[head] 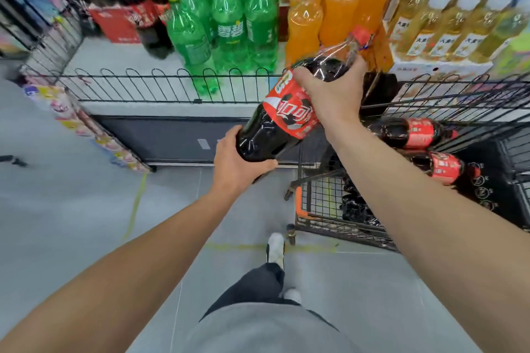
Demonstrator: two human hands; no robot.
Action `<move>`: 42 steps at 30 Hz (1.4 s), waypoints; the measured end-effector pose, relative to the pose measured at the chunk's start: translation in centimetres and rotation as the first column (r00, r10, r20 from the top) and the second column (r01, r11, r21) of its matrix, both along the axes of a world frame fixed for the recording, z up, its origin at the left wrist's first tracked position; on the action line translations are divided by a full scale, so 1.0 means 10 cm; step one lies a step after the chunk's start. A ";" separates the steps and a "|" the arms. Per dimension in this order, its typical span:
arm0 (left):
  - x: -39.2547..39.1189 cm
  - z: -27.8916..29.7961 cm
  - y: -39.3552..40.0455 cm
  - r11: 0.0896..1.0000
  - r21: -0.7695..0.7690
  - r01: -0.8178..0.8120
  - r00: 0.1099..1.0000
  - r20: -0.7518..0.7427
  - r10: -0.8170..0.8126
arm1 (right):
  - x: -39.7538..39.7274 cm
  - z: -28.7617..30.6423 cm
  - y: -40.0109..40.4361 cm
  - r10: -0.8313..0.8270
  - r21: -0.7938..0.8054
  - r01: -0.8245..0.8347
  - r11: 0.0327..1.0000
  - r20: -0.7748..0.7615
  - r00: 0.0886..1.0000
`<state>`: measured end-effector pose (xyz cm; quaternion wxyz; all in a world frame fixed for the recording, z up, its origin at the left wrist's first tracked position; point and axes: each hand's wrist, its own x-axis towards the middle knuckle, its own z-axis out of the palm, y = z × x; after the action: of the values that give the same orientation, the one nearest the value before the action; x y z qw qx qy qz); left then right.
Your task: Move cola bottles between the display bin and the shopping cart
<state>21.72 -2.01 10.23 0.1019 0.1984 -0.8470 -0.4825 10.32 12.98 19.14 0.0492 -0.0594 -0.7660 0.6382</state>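
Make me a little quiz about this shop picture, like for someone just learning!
1. True or false: both hands hold one cola bottle.
2. Which hand cups the bottle's base? A) left hand B) right hand
3. What colour are the caps on the green bottles in the display bin?

Key: 1. true. 2. A. 3. yellow. More cola bottles lie in the shopping cart.

I note cola bottle (282, 117) between hands: glossy clear plastic, shiny red film label. Cart (321, 200) under right arm: black wire metal.
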 end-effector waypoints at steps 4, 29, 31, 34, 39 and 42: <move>0.45 0.17 -0.27 0.995 -0.025 -0.092 0.996 -0.015 0.092 | 0.30 0.13 -0.39 0.083 -0.008 -0.083 0.997 -0.018 0.996; 1.41 0.16 -3.59 0.983 0.026 -0.182 0.983 0.016 0.182 | 1.16 0.22 -3.82 0.171 0.019 -0.170 0.985 -0.079 0.982; 1.35 0.19 -3.82 0.986 0.032 -0.161 0.987 0.025 0.161 | 1.11 0.25 -4.03 0.158 0.024 -0.157 0.987 -0.061 0.985; 1.20 0.20 -4.13 0.989 0.033 -0.145 0.988 0.055 0.143 | 0.97 0.25 -4.31 0.141 0.032 -0.140 0.990 -0.043 0.989; 0.76 0.15 -4.55 0.987 0.042 -0.152 0.986 0.077 0.149 | 0.52 0.17 -4.73 0.109 0.017 -0.109 0.994 -0.029 0.994; 0.37 0.09 -4.79 0.988 0.041 -0.150 0.986 0.083 0.146 | 0.14 0.09 -4.97 0.100 0.002 -0.100 0.995 -0.015 0.995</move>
<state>25.43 -49.95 11.13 0.0990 0.2823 -0.8217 -0.4851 11.69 -36.71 20.09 0.0233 -0.0162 -0.7680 0.6398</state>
